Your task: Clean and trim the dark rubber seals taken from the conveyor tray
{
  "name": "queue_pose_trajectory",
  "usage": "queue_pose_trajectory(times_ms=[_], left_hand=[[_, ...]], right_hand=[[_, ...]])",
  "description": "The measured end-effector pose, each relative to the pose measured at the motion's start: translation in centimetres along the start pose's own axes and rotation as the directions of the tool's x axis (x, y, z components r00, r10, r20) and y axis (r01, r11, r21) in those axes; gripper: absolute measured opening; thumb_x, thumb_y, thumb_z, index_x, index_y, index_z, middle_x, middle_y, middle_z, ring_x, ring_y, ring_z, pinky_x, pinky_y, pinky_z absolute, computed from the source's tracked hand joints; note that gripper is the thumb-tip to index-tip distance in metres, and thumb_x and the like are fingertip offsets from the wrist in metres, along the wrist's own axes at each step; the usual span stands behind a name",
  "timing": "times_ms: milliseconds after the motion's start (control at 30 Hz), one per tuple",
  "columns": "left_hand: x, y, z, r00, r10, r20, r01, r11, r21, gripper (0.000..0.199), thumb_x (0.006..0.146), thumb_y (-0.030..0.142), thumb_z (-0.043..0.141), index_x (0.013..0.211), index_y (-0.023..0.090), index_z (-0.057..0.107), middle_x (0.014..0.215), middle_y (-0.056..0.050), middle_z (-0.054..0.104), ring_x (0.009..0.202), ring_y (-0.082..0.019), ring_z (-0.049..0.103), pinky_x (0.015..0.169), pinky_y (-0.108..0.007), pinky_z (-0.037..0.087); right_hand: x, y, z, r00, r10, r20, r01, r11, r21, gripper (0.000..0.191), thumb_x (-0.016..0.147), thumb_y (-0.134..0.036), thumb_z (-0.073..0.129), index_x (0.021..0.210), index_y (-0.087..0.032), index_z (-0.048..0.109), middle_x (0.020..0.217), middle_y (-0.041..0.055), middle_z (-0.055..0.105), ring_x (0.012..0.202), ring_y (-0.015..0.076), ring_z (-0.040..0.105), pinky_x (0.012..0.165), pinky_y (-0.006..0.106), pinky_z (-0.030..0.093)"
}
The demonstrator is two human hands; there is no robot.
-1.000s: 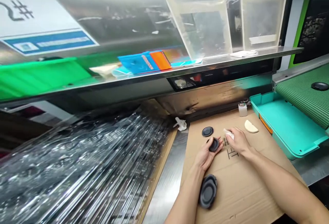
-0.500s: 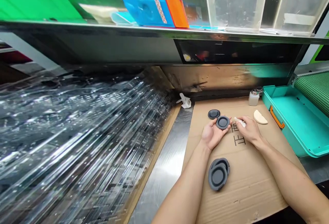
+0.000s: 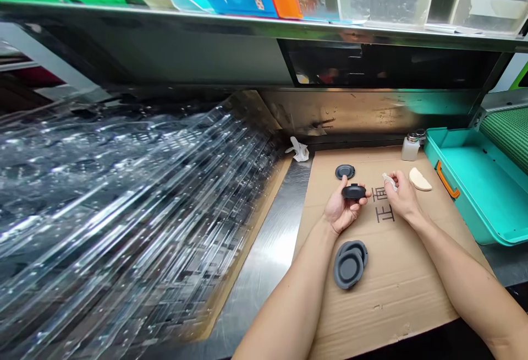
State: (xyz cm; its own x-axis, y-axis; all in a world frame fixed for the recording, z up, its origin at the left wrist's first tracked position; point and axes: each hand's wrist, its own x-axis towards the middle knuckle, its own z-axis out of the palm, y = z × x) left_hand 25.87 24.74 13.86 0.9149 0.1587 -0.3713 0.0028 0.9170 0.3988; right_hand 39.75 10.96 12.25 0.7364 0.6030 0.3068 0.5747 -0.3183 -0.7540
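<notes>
My left hand (image 3: 341, 210) grips a small dark round part (image 3: 353, 191) by its edges, tilted so that its side faces me. A crumpled white wipe (image 3: 389, 181) is pinched in my right hand (image 3: 402, 195), a short way to the right of the part and apart from it. Beyond my left hand, one more dark round part (image 3: 345, 172) lies flat on the cardboard sheet (image 3: 396, 288). Closer to me, two overlapping dark round parts (image 3: 348, 266) rest on the same cardboard.
Clear plastic trays (image 3: 136, 211) are stacked on the left. At the right stands a teal bin (image 3: 487, 184) with an orange latch. A white dispenser bottle (image 3: 410, 147), a cream half-round pad (image 3: 420, 179) and a crumpled white tissue (image 3: 299, 150) sit nearby. A metal shelf (image 3: 247, 25) crosses above.
The part in my left hand has turned from showing its recessed round face to showing its edge. My right hand, with the wipe, has drawn slightly away. The camera view has tipped downward.
</notes>
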Motion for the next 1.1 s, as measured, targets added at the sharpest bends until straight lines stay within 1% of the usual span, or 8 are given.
queue_pose_trajectory(times_ms=[100, 267, 467, 600, 767, 900, 1033, 1100], left_hand=[[0.1, -0.1, 0.1, 0.999, -0.021, -0.049, 0.021, 1.000, -0.015, 0.057, 0.105, 0.052, 0.024, 0.088, 0.011, 0.060, 0.076, -0.008, 0.057, 0.048, -0.006, 0.046, 0.033, -0.011, 0.036], [0.3, -0.3, 0.1, 0.996, -0.028, -0.084, 0.030, 0.999, 0.014, 0.061, 0.105, 0.052, 0.022, 0.090, 0.009, 0.062, 0.075, -0.010, 0.059, 0.051, -0.007, 0.052, 0.039, -0.012, 0.044], [0.7, -1.3, 0.1, 0.998, -0.008, -0.058, 0.023, 0.969, 0.248, 0.068, 0.101, 0.062, 0.028, 0.095, 0.006, 0.067, 0.081, -0.017, 0.069, 0.065, -0.019, 0.068, 0.056, -0.027, 0.061], [0.9, -2.6, 0.1, 0.999, 0.040, -0.029, -0.024, 0.906, 0.422, 0.064, 0.100, 0.062, 0.034, 0.091, 0.008, 0.068, 0.072, -0.013, 0.068, 0.060, -0.018, 0.066, 0.050, -0.027, 0.059], [0.6, -2.4, 0.3, 0.981, 0.181, -0.072, -0.121, 0.855, 0.505, 0.065, 0.099, 0.064, 0.036, 0.097, 0.007, 0.068, 0.071, -0.012, 0.067, 0.054, -0.017, 0.064, 0.047, -0.026, 0.056], [0.4, -1.2, 0.1, 0.959, 0.251, -0.134, -0.188, 0.913, 0.363, 0.065, 0.099, 0.065, 0.034, 0.110, 0.008, 0.064, 0.082, -0.014, 0.071, 0.060, -0.016, 0.065, 0.048, -0.022, 0.053], [0.7, -1.2, -0.1, 0.966, 0.241, -0.094, -0.201, 0.927, 0.315, 0.063, 0.100, 0.061, 0.037, 0.116, 0.006, 0.063, 0.088, -0.017, 0.071, 0.065, -0.017, 0.066, 0.050, -0.023, 0.050], [0.8, -1.6, -0.1, 0.967, 0.246, -0.065, -0.210, 0.917, 0.338, 0.062, 0.099, 0.062, 0.040, 0.115, 0.006, 0.064, 0.088, -0.017, 0.071, 0.065, -0.017, 0.066, 0.051, -0.024, 0.050]], right_hand=[[0.2, 0.2, -0.1, 1.000, -0.010, 0.017, 0.010, 1.000, -0.014, 0.024, 0.092, -0.032, 0.048, 0.109, -0.021, 0.062, 0.101, 0.0054, 0.072, 0.089, 0.0210, 0.066, 0.079, 0.031, 0.049], [0.3, -0.2, -0.4, 0.996, -0.068, 0.053, 0.070, 0.997, -0.035, 0.025, 0.093, -0.026, 0.047, 0.108, -0.020, 0.067, 0.111, 0.0072, 0.071, 0.103, 0.0217, 0.064, 0.092, 0.033, 0.048], [-0.5, -2.2, -0.6, 0.969, -0.186, 0.162, 0.182, 0.983, 0.039, 0.016, 0.092, -0.026, 0.056, 0.100, -0.021, 0.069, 0.100, 0.0031, 0.070, 0.092, 0.0172, 0.065, 0.084, 0.027, 0.049], [-1.2, -2.7, -0.4, 0.929, -0.275, 0.250, 0.289, 0.957, -0.023, 0.016, 0.094, -0.023, 0.056, 0.101, -0.020, 0.070, 0.099, 0.0042, 0.066, 0.090, 0.0167, 0.062, 0.082, 0.025, 0.047], [-1.2, -1.7, 0.1, 0.929, -0.259, 0.265, 0.306, 0.940, -0.152, 0.018, 0.097, -0.026, 0.053, 0.102, -0.021, 0.070, 0.099, 0.0049, 0.065, 0.091, 0.0175, 0.061, 0.082, 0.026, 0.046], [1.8, -0.8, -1.4, 0.969, -0.224, 0.107, 0.243, 0.945, -0.221, 0.022, 0.098, -0.029, 0.051, 0.103, -0.020, 0.071, 0.097, 0.0057, 0.068, 0.091, 0.0186, 0.063, 0.085, 0.027, 0.047], [8.5, -0.5, -6.3, 0.981, -0.125, -0.149, 0.041, 0.883, -0.467, 0.031, 0.100, -0.031, 0.045, 0.104, -0.020, 0.074, 0.100, 0.0105, 0.069, 0.094, 0.0229, 0.063, 0.086, 0.031, 0.048], [12.1, -0.6, -8.7, 0.981, -0.036, -0.191, -0.080, 0.822, -0.563, 0.030, 0.098, -0.028, 0.046, 0.105, -0.020, 0.075, 0.102, 0.0123, 0.070, 0.095, 0.0243, 0.064, 0.084, 0.031, 0.048]])
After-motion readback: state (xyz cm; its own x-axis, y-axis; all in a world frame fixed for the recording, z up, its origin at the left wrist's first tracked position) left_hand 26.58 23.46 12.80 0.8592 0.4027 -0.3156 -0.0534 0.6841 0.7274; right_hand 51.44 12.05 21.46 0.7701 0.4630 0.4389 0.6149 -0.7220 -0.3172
